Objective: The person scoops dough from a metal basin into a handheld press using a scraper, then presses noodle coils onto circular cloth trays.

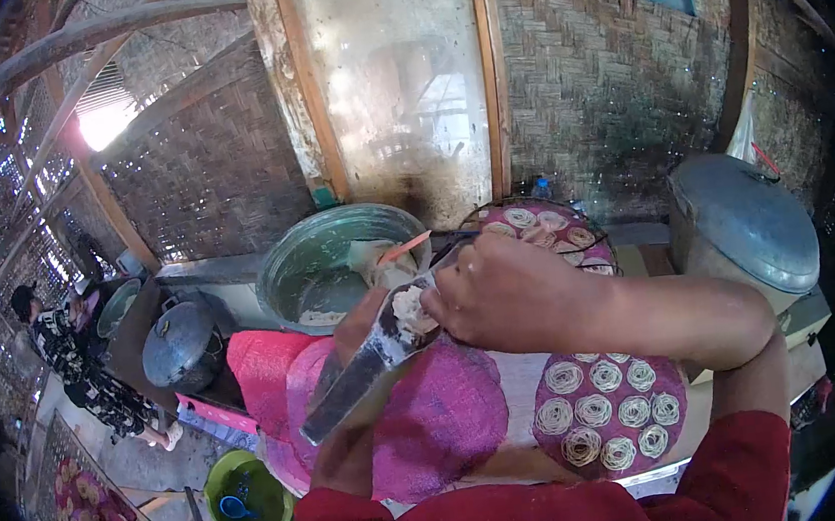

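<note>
Metal tool (360, 389), dough (410, 311) inside, in left grip (352, 329); right grip (511, 287) at dough, closure unclear.

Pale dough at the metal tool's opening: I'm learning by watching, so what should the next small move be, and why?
I'd probably have the right hand press the pale dough deeper into the metal tool, since dough shows exposed at the opening, the right fingers are beside it, and the left hand appears to support the tool.
</note>
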Motion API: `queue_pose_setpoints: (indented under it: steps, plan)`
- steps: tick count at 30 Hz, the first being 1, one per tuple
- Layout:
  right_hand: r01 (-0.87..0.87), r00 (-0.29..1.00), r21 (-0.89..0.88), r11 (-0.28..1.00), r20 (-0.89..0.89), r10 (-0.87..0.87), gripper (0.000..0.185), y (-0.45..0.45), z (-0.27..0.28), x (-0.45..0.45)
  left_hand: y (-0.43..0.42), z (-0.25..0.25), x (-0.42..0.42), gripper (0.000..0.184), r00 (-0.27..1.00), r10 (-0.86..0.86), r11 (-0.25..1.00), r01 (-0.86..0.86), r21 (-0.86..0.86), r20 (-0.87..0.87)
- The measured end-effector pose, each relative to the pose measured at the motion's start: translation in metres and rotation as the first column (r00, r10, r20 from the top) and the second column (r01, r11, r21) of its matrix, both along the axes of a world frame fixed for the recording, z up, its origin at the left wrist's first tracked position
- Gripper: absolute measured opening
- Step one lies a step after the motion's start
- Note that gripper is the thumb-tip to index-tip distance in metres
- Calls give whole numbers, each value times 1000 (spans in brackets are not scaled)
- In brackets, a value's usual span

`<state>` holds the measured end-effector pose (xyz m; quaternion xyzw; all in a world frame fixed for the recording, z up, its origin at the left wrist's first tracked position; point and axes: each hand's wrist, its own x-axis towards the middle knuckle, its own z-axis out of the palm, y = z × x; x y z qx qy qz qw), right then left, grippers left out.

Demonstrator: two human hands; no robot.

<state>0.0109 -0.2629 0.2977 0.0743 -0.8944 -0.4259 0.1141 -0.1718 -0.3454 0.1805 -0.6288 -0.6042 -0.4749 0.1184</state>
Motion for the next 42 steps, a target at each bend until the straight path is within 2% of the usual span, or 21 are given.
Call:
queue_pose_setpoints:
  steps: [3, 4, 7, 9, 10, 11, 12, 14, 16, 18, 22, 25, 28, 29, 32, 34, 35, 36, 38, 41, 42]
  plan:
    - [4, 1000, -66, 998, 31, -2, 22, 7, -3, 14, 0, -18, -9, 34, 995, -10, 995, 0, 101, 98]
    - [-1, 999, -103, 995, -54, -5, 24, 9, 6, 26, 0, -30, -21, 36, 899, 54, 998, -38, -46, 435]
    - [25, 967, -292, 956, -237, -98, 31, 11, 18, 38, -6, -31, -21, 39, 649, 122, 989, -13, -149, 751]
    - [-15, 901, -598, 802, -357, -249, 47, 15, 4, 30, 10, -37, -22, 41, 823, 113, 992, -61, -111, 557]
    - [-7, 901, -604, 797, -349, -257, 47, 18, -20, 15, 18, -40, -23, 42, 887, 119, 992, -92, -81, 447]
    - [-137, 885, -712, 689, -401, -238, 50, 21, -47, -1, 45, -78, -41, 40, 931, 98, 983, -145, 111, 351]
    - [-271, 861, -782, 561, -458, -223, 54, 21, -66, -9, 47, -71, -43, 39, 938, 89, 980, -142, 139, 336]
    - [-246, 889, -841, 482, -394, -234, 55, 9, -91, -5, 51, -57, -45, 37, 950, 72, 972, -135, 193, 304]
    - [-218, 914, -890, 400, -330, -236, 56, 11, -91, -1, 41, -34, -40, 42, 866, -58, 980, -46, 194, 497]
    - [-139, 968, -985, 101, -157, -196, 55, 21, -76, 11, 26, -32, -41, 36, 895, 6, 986, -79, 144, 446]
    - [0, 935, -963, 268, -95, -341, 52, 46, -68, 1, 38, -52, -55, 37, 935, 269, 930, -314, 190, 230]
    - [-121, 957, -967, 224, -173, -232, 51, 39, -88, -8, 44, -52, -58, 32, 836, -73, 958, -93, 272, 543]
    - [-76, 981, -986, 147, -100, -166, 50, 28, -89, -16, 31, -43, -55, 34, 839, -70, 974, -59, 219, 540]
    - [-72, 993, -997, 12, -73, -91, 44, 28, -79, -20, 39, -59, -68, 36, 895, 144, 947, -248, 204, 422]
    - [-304, 952, -953, 10, -304, -42, 38, 55, -59, -45, 38, -60, -88, 41, 811, 298, 880, -437, 184, 503]
    - [-195, 923, -977, -84, -154, -353, 34, 73, -27, -69, 24, -91, -117, 38, 795, 506, 791, -582, 187, 335]
    - [-233, 892, -970, 77, -244, -382, 34, 93, -27, -87, 10, -69, -96, 35, 780, 383, 811, -540, 225, 495]
    - [-260, 853, -936, 238, -338, -398, 34, 113, -38, -108, 1, -82, -106, 37, 746, 465, 822, -563, 79, 477]
    - [48, 886, -912, 407, -150, -439, 33, 135, -69, -142, -11, -121, -133, 41, 648, 437, 842, -538, -32, 624]
    - [83, 949, -807, 585, -116, -294, 32, 164, -167, -211, -23, -150, -149, 44, 596, 433, 856, -507, -102, 676]
    - [237, 932, -707, 666, -29, -361, 26, 158, -187, -232, -23, -152, -149, 46, 599, 460, 858, -490, -154, 655]
